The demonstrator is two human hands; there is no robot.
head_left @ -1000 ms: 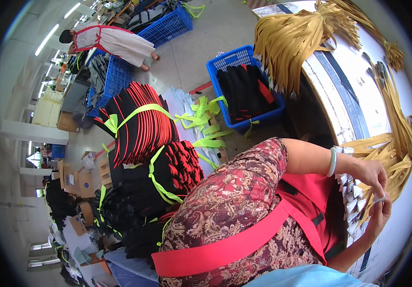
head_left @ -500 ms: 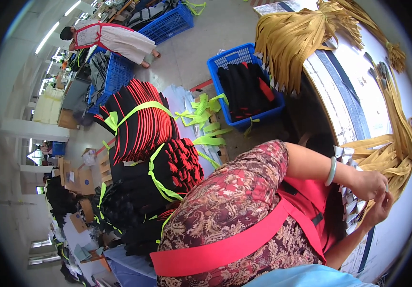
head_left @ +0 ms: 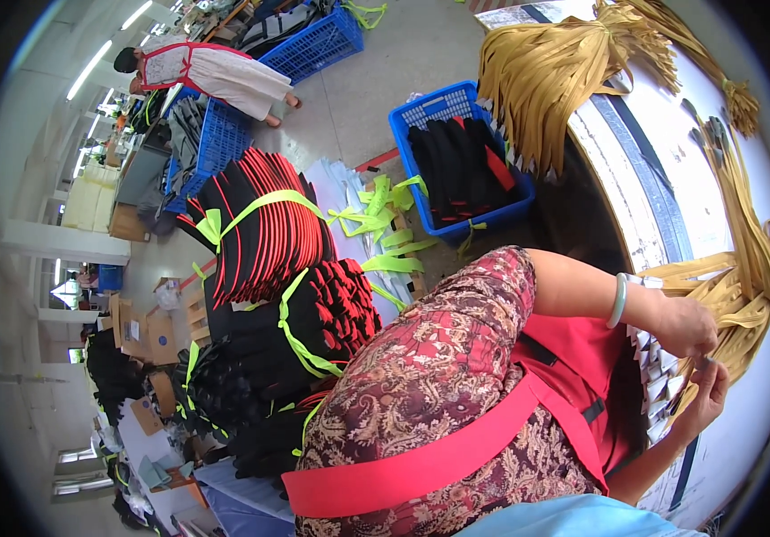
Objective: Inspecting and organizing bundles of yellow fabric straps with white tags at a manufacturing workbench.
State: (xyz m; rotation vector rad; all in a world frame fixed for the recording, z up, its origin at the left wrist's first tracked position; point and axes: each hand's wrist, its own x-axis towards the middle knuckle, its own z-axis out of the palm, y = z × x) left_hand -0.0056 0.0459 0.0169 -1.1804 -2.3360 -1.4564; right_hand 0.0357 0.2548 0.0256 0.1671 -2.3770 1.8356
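Note:
My left hand point(head_left: 687, 326), with a pale green bangle point(head_left: 618, 300) on its wrist, is closed in a pinch. My right hand point(head_left: 705, 394) is closed just below it, their fingertips meeting. What lies between the fingers is too small to make out. Under and beyond my hands, tan straps point(head_left: 747, 318) lie spread on the white worktable point(head_left: 752, 421). Beside my wrists runs a row of white, folded-looking ends point(head_left: 658, 376). My arms come from a patterned sleeve, and a red apron point(head_left: 573, 358) covers my lap.
A bundle of tan straps point(head_left: 546, 76) hangs over the table edge. A blue crate point(head_left: 525, 199) holds black and red pieces. Black pieces with red edges point(head_left: 264, 224), tied with lime bands, are stacked at left. A person point(head_left: 215, 70) stands farther back by other crates.
My hands have shifted slightly while staying together, the left one a little toward the left. My left elbow has risen slightly. The surroundings look the same.

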